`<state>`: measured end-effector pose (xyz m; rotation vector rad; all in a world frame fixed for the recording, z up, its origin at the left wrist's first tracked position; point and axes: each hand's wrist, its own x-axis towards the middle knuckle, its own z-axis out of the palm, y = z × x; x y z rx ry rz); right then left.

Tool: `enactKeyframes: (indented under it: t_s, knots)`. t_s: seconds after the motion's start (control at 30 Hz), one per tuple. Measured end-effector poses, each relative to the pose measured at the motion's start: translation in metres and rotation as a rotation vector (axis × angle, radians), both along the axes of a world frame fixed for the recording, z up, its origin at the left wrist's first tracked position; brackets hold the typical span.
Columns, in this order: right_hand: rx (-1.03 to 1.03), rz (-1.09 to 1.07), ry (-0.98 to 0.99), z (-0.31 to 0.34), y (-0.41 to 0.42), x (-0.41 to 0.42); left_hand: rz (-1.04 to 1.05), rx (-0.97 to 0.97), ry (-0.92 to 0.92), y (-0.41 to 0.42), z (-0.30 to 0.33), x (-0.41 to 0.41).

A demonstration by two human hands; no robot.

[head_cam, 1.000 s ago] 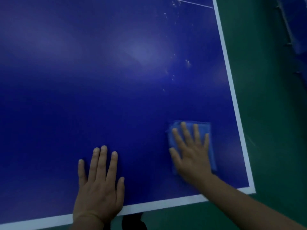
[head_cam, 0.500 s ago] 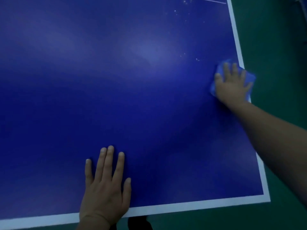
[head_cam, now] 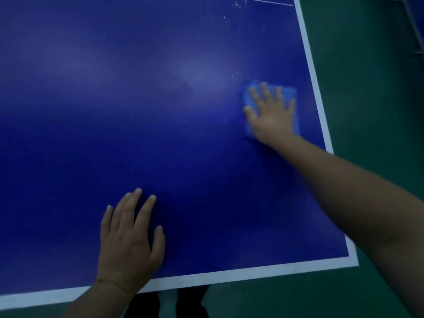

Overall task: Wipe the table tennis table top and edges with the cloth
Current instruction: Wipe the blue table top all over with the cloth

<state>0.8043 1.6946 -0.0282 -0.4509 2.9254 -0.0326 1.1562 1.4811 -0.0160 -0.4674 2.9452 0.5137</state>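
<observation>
Two hands on the table point(head_cam: 114, 111), both flat. Right hand point(head_cam: 273, 115) has fingers spread straight, pressing the blue cloth point(head_cam: 289, 92) down, not gripping it. Cloth sits on the blue top just inside the white side line point(head_cam: 314, 83), roughly midway along it in view, not touching it. Left hand point(head_cam: 130, 239) rests palm-down w/ fingers straight, holding nothing, just inside the white end line point(head_cam: 229, 277), well apart from the cloth.

Step in hand, I'd say: sweeping the top near the side line. To do it well: keep the palm flat so the whole cloth stays in contact, overlap each pass, and work toward the white specks point(head_cam: 236, 73) just beyond the cloth and the denser cluster point(head_cam: 238, 5) farther up the side line. Run the cloth over the line and edge too, w/out letting it bunch under the fingers.

Vs. half a sec ago: cloth was lapping over the side line; now it's come back inward, fully on the blue. Left hand barely moved.
</observation>
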Motion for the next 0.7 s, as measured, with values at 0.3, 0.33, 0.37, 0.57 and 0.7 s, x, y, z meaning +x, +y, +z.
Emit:
enactKeyframes:
  t_s: [0.3,0.33,0.37,0.57,0.7]
  knots:
    - [-0.064,-0.221,-0.043,-0.001,0.002,-0.001,0.146,-0.089,0.053,-0.072,-0.002,-0.178]
    - [-0.05,-0.103,-0.032,-0.003,-0.001,0.011,0.156,-0.101,0.05,-0.078,-0.004,-0.193]
    - [-0.029,-0.012,-0.027,-0.004,0.001,0.017,0.179,-0.104,0.042,-0.083,-0.006,-0.206]
    - [-0.001,-0.293,-0.03,0.0,0.075,-0.001,0.222,-0.073,-0.018,-0.094,-0.015,-0.224]
    - [-0.021,-0.132,-0.02,-0.003,0.01,0.044,0.213,-0.04,0.001,-0.094,-0.014,-0.225]
